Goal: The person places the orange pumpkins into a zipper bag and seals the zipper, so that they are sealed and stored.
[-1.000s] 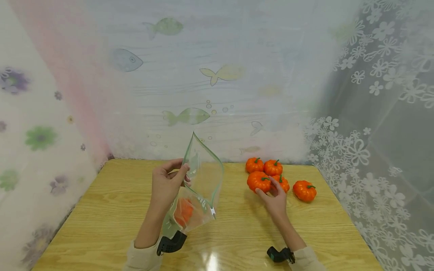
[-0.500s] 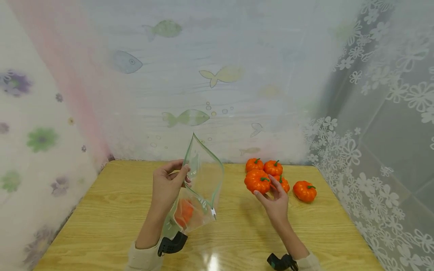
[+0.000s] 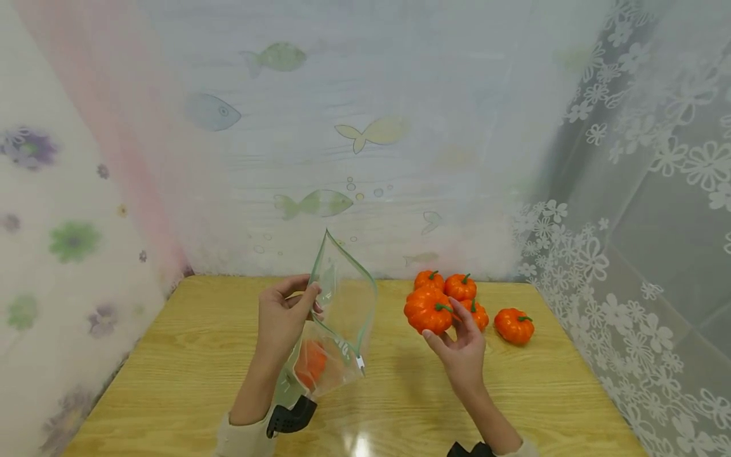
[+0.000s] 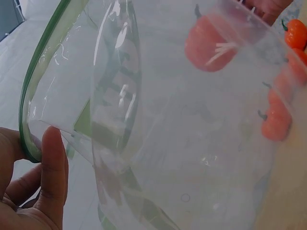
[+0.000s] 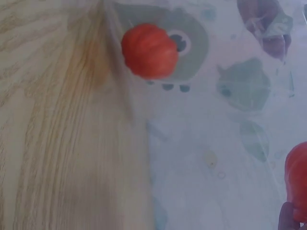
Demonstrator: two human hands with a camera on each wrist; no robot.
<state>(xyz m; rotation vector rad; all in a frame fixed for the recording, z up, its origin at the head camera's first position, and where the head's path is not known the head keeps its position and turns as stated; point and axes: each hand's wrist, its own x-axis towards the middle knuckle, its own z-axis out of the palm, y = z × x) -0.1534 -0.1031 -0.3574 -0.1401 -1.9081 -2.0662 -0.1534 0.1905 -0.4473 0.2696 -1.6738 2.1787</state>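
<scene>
My left hand [image 3: 285, 320] pinches the green-edged mouth of a clear zip bag [image 3: 348, 301] between thumb and fingers. The bag hangs tilted with its mouth gaping and a white slider at its lower right corner. Low inside it lies one small orange pumpkin [image 3: 311, 363], also seen in the right wrist view through the printed plastic. My right hand [image 3: 465, 355] holds another orange pumpkin [image 3: 427, 310] with a green stem above the table, to the right of the bag and apart from it. Through the plastic, the left wrist view shows this held pumpkin [image 4: 211, 43].
Several more orange pumpkins stand at the back right of the wooden table [image 3: 188, 355]; one pumpkin [image 3: 514, 327] sits apart at the far right. A fish-printed curtain [image 3: 365, 158] hangs behind the table, with flowered curtains at both sides.
My right hand has brought its pumpkin slightly left and closer, away from the other pumpkins. My left hand and the bag have hardly moved.
</scene>
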